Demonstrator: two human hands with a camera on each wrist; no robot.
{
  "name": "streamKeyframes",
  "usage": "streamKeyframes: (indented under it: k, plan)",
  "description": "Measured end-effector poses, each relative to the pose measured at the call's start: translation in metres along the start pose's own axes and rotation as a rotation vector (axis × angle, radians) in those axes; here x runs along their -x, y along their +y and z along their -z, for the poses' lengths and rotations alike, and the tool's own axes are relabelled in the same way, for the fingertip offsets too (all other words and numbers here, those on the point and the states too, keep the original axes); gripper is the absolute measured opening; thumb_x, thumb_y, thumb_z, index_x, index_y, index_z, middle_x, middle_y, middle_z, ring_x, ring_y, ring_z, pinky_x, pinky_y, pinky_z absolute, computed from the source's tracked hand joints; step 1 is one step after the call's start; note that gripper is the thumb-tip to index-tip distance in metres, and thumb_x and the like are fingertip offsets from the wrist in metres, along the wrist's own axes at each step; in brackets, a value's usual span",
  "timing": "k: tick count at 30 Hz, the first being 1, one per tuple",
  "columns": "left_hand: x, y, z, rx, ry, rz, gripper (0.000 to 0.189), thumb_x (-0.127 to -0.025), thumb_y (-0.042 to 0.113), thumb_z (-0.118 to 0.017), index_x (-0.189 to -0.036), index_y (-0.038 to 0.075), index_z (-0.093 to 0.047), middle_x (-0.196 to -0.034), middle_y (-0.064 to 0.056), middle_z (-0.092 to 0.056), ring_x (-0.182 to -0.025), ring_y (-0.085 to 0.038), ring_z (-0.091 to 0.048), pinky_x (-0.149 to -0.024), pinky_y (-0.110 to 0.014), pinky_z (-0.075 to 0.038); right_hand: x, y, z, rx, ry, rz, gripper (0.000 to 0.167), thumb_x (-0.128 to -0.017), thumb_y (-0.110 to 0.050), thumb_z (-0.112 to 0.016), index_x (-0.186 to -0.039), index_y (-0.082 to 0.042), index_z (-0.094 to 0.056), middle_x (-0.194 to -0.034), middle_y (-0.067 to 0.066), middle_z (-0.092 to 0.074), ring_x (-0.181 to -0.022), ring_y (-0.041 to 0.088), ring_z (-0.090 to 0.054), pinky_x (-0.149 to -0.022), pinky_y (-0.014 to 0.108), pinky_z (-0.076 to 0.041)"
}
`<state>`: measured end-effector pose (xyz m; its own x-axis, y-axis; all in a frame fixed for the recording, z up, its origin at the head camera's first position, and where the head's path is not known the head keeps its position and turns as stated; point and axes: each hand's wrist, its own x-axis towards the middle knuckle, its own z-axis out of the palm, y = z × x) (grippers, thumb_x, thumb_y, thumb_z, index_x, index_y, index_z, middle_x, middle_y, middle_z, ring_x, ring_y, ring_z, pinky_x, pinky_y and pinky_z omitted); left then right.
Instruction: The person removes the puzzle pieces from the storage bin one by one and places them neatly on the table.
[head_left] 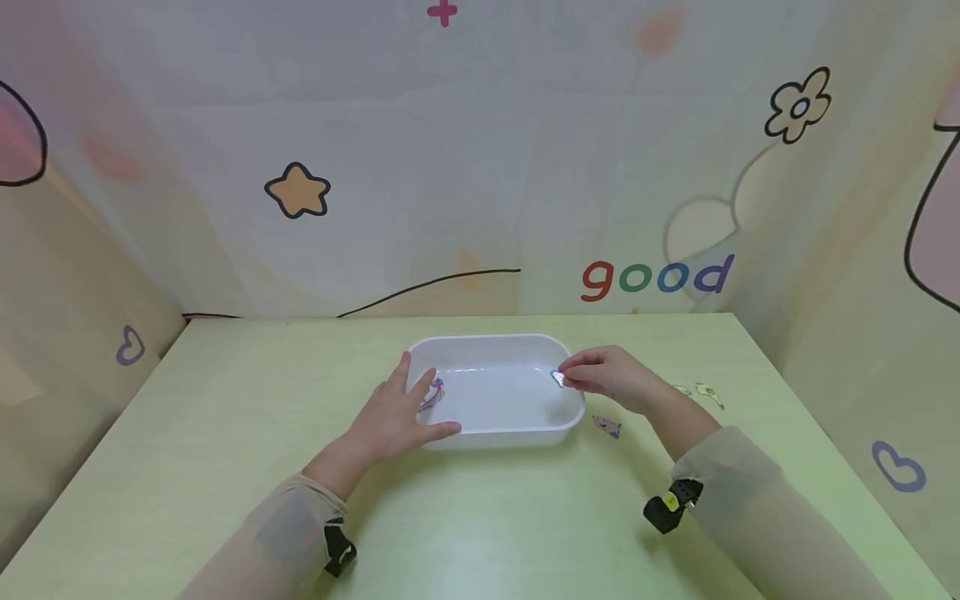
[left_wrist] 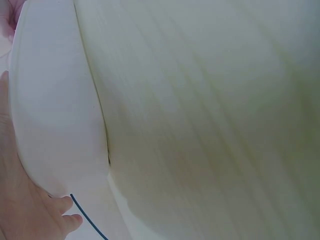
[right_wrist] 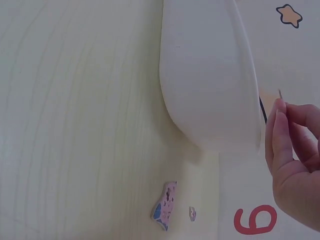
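Past open room on the near surface (head_left: pixel 480 517), the left hand (head_left: pixel 386 421) spreads at the left end of the white tub (head_left: pixel 502 400), a patterned piece (head_left: pixel 607 427) lies off its near-right corner, and the right hand (head_left: pixel 618 379) pinches a small piece (head_left: pixel 557 378) over its right end, where a loose hold could drop it outside, the surface's far edge close behind.

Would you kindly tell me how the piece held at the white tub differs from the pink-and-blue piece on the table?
The held piece is raised in the grip of the right hand, at the right end of the white tub, while the pink-and-blue piece lies on the table. In the right wrist view, the held piece shows nearly edge-on; the pink-and-blue piece shows its patterned face. Both are small.
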<state>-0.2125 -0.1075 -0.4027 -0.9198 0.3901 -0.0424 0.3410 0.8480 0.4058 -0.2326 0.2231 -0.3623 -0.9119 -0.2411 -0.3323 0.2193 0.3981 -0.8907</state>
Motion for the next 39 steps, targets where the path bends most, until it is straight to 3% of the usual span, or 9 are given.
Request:
streamKeyframes:
  k: [10,21,39]
  plan:
    - [-0.001,-0.001,0.001,0.003,0.002,-0.004,0.097,-0.074,0.073,-0.054,-0.147,0.014,-0.03,-0.153,-0.023,0.0,-0.126,-0.051,-0.032,-0.101,-0.057,-0.029,0.008,0.01,0.011,-0.001,-0.006,0.026,0.031,-0.093,-0.013,-0.057,-0.115,0.009,-0.059,-0.106,0.013,-0.063,-0.097,0.022,-0.061,-0.095,0.041,-0.041]
    - [0.0,-0.002,0.0,-0.001,0.012,-0.012,0.096,-0.075,0.073,-0.054,-0.147,0.015,-0.03,-0.153,-0.023,-0.001,-0.126,-0.05,-0.032,-0.102,-0.057,-0.028,0.016,0.027,0.025,-0.024,0.008,0.045,0.032,-0.094,-0.013,-0.056,-0.115,0.011,-0.056,-0.104,0.012,-0.064,-0.106,0.035,-0.057,-0.093,0.039,-0.043]
    - [0.001,-0.004,-0.003,0.001,0.018,-0.004,0.098,-0.073,0.076,-0.052,-0.148,0.017,-0.028,-0.154,-0.021,0.0,-0.128,-0.049,-0.03,-0.102,-0.057,-0.026,0.032,0.047,0.048,0.0,0.029,0.008,0.037,-0.094,-0.015,-0.055,-0.12,0.013,-0.053,-0.108,0.012,-0.063,-0.105,0.028,-0.059,-0.091,0.036,-0.045]
